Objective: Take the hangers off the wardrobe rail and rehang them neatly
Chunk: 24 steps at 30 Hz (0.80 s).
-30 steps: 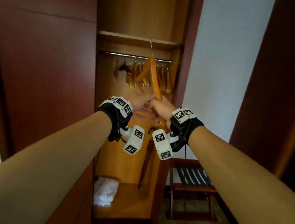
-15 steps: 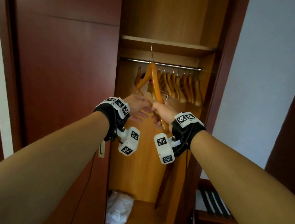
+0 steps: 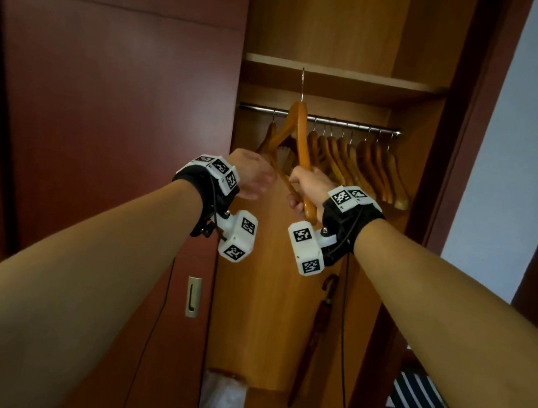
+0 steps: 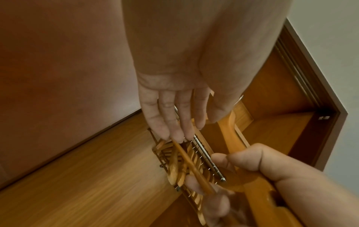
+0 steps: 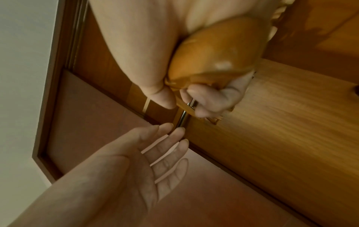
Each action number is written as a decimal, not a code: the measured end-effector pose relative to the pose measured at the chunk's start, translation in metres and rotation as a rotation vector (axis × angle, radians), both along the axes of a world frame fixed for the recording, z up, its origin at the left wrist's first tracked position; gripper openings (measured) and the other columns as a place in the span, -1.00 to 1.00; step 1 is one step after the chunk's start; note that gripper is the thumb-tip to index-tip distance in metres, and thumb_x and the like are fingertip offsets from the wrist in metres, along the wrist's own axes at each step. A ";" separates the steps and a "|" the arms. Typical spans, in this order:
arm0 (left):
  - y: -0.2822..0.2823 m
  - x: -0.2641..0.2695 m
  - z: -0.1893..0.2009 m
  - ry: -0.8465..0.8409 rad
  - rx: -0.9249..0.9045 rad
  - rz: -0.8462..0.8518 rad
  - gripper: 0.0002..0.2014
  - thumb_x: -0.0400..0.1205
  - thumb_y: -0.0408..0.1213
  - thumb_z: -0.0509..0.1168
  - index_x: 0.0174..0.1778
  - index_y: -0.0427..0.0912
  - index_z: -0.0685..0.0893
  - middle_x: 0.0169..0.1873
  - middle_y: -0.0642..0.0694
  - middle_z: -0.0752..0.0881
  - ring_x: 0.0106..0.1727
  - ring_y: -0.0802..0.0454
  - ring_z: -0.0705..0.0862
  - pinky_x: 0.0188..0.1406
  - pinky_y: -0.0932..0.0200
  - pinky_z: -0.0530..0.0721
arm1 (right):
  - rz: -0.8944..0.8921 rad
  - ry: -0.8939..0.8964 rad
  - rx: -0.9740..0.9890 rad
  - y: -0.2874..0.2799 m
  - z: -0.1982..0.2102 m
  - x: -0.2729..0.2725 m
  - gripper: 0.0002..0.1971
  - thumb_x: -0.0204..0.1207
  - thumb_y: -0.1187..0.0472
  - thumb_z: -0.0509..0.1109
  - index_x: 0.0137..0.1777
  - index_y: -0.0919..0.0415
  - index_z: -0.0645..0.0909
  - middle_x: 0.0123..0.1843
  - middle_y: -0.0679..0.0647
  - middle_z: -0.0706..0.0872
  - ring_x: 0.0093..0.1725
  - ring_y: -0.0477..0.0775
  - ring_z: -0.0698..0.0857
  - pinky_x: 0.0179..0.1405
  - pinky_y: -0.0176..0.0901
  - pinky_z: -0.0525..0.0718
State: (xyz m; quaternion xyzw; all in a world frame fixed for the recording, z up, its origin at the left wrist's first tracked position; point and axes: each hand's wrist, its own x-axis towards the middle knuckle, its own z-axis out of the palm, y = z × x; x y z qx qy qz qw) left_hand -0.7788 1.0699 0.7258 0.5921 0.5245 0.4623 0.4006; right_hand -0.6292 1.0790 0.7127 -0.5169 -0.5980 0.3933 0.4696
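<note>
My right hand [image 3: 307,190] grips the lower corner of a wooden hanger [image 3: 299,139], fingers curled round its arm and bottom bar [image 4: 191,162]. The hanger stands upright in front of the metal rail [image 3: 351,124], its wire hook [image 3: 302,84] reaching above the rail and free of it. My left hand [image 3: 251,175] hovers just left of the hanger with straight fingers [image 5: 170,147], holding nothing. Several more wooden hangers [image 3: 363,163] hang on the rail, bunched toward the right, and one hangs near the left end [image 3: 269,138]. The right wrist view shows the hanger's rounded end [image 5: 213,52] in my palm.
A wooden shelf [image 3: 344,74] runs just above the rail. The dark red sliding door [image 3: 103,146] with a metal handle [image 3: 192,297] stands on the left. A folded umbrella [image 3: 315,334] leans inside, a white plastic bag [image 3: 220,404] lies on the wardrobe floor, and a luggage rack [image 3: 419,401] sits at the lower right.
My left hand has let go of the hanger and opened, drifting slightly left. The right hand keeps its grip. My head has come closer to the wardrobe and looks more upward.
</note>
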 end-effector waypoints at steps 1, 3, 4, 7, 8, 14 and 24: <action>0.007 -0.005 0.000 0.018 0.011 0.016 -0.80 0.75 -0.25 0.17 0.06 -0.17 0.70 -0.06 -0.12 0.77 -0.14 -0.01 0.76 -0.24 0.11 0.71 | -0.001 -0.008 -0.002 0.006 0.000 -0.004 -0.79 0.53 0.18 0.27 0.13 0.15 0.42 -0.26 0.22 0.55 -0.59 0.06 0.53 -0.69 -0.26 0.43; 0.023 -0.013 0.001 0.043 0.051 0.062 -0.87 0.70 -0.27 0.26 0.04 -0.17 0.71 -0.07 -0.14 0.79 -0.12 -0.05 0.77 -0.19 0.06 0.74 | -0.004 -0.026 -0.009 0.020 0.000 -0.011 -0.76 0.55 0.16 0.28 0.18 0.16 0.45 -0.26 0.20 0.57 -0.62 0.04 0.54 -0.70 -0.27 0.44; 0.031 -0.016 0.003 0.044 0.063 0.074 -0.87 0.69 -0.28 0.27 0.05 -0.18 0.71 -0.08 -0.14 0.79 -0.13 -0.06 0.77 -0.18 0.05 0.74 | -0.006 -0.033 -0.010 0.027 0.002 -0.014 -0.75 0.55 0.15 0.28 0.20 0.15 0.45 -0.25 0.20 0.58 -0.62 0.03 0.54 -0.70 -0.27 0.43; 0.056 -0.025 0.005 0.041 0.058 0.087 -0.82 0.70 -0.29 0.24 0.14 -0.23 0.68 -0.07 -0.17 0.78 -0.18 -0.07 0.74 -0.22 0.05 0.72 | -0.018 -0.023 -0.011 0.055 0.004 -0.025 -0.70 0.56 0.16 0.28 0.27 0.16 0.45 -0.23 0.21 0.57 -0.62 0.03 0.53 -0.73 -0.30 0.41; 0.064 -0.028 0.005 0.041 0.050 0.090 -0.81 0.71 -0.29 0.22 0.16 -0.24 0.66 -0.06 -0.18 0.77 -0.19 -0.07 0.74 -0.23 0.05 0.72 | -0.021 -0.012 -0.016 0.064 0.005 -0.029 -0.69 0.56 0.17 0.27 0.29 0.18 0.46 -0.23 0.21 0.56 -0.60 0.04 0.53 -0.73 -0.31 0.41; 0.108 -0.047 0.002 0.069 0.047 0.115 -0.80 0.71 -0.27 0.24 0.21 -0.21 0.64 -0.04 -0.14 0.76 -0.18 -0.02 0.74 -0.22 0.09 0.76 | -0.021 -0.007 -0.047 0.118 0.006 -0.050 -0.65 0.57 0.17 0.30 0.32 0.27 0.49 0.02 0.28 0.61 -0.53 0.09 0.62 -0.72 -0.34 0.46; 0.199 -0.040 0.039 0.108 0.072 0.105 -0.81 0.72 -0.28 0.24 0.22 -0.16 0.62 -0.01 -0.11 0.73 -0.03 -0.02 0.73 -0.26 0.12 0.74 | 0.056 -0.026 -0.123 0.229 0.036 -0.062 -0.75 0.53 0.29 0.23 0.18 0.33 0.45 -0.07 0.29 0.57 -0.80 -0.01 0.50 -0.77 -0.40 0.38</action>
